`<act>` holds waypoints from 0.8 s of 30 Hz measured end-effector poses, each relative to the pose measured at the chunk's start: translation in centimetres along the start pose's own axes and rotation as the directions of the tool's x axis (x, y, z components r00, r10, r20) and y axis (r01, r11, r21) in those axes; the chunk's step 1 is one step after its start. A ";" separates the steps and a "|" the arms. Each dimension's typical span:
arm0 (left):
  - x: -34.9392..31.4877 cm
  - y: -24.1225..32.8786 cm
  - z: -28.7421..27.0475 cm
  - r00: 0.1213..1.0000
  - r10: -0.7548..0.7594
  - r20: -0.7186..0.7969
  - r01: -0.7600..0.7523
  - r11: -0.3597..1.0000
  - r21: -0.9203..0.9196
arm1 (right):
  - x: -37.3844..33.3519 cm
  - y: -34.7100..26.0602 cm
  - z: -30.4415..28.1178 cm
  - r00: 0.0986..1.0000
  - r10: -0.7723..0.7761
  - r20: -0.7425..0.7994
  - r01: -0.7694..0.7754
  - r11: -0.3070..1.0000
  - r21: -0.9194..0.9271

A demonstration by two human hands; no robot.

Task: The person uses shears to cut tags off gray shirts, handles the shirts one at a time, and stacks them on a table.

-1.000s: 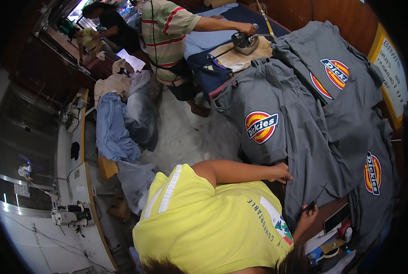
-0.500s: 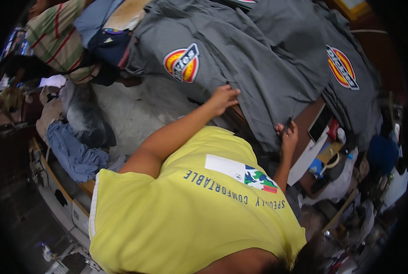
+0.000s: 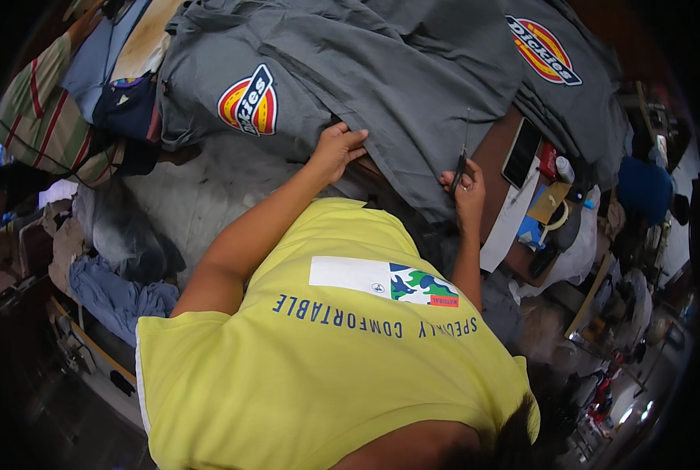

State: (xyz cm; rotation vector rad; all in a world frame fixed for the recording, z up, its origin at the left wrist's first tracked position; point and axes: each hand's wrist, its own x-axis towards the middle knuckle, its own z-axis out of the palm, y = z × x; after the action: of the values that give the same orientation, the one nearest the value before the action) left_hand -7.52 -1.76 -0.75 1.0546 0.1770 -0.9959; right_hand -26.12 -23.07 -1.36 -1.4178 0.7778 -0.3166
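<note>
Patch, red-and-yellow, sits left on gray cloth. Your left hand, fingers curled, at cloth edge, can't tell if pinching tbh. Your right hand grips black snips, blades toward cloth. Phone further right on brown table.

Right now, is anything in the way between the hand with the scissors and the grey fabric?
Nothing visible is. The right hand holds the black-handled scissors beside the grey fabric, and their blades overlap it in this view. The left hand is at the fabric's edge; the smartphone lies off to the right.
</note>
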 end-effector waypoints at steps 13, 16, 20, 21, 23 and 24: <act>0.0 -0.6 0.8 0.997 -0.076 0.009 0.075 0.992 0.106 | -3.0 -0.9 4.1 0.981 -0.089 0.173 0.144 0.931 -0.336; -0.2 -0.5 0.9 0.997 -0.076 0.022 0.074 0.995 0.073 | -3.3 -2.9 4.3 0.980 -0.040 0.194 0.140 0.833 -0.536; -0.3 -0.4 0.8 0.997 -0.068 0.032 0.065 0.994 0.084 | -3.5 -4.6 5.1 0.974 0.011 0.225 0.151 0.709 -0.689; -0.4 -0.3 0.8 0.998 -0.061 0.034 0.058 0.995 0.079 | -3.3 -4.5 5.1 0.969 0.023 0.245 0.159 0.704 -0.692; -0.5 -0.2 1.0 0.999 -0.040 0.035 0.037 0.997 0.069 | -2.9 -4.6 5.3 0.966 0.048 0.255 0.152 0.691 -0.706; -0.4 -0.3 0.8 0.999 -0.038 0.033 0.036 0.997 0.065 | -2.8 -4.6 5.4 0.964 0.060 0.259 0.149 0.685 -0.713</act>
State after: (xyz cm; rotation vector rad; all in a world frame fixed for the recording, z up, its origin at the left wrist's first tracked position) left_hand -8.19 -2.23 -0.31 1.0951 0.1373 -1.0584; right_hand -23.45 -17.95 3.69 -2.1910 0.6682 0.1915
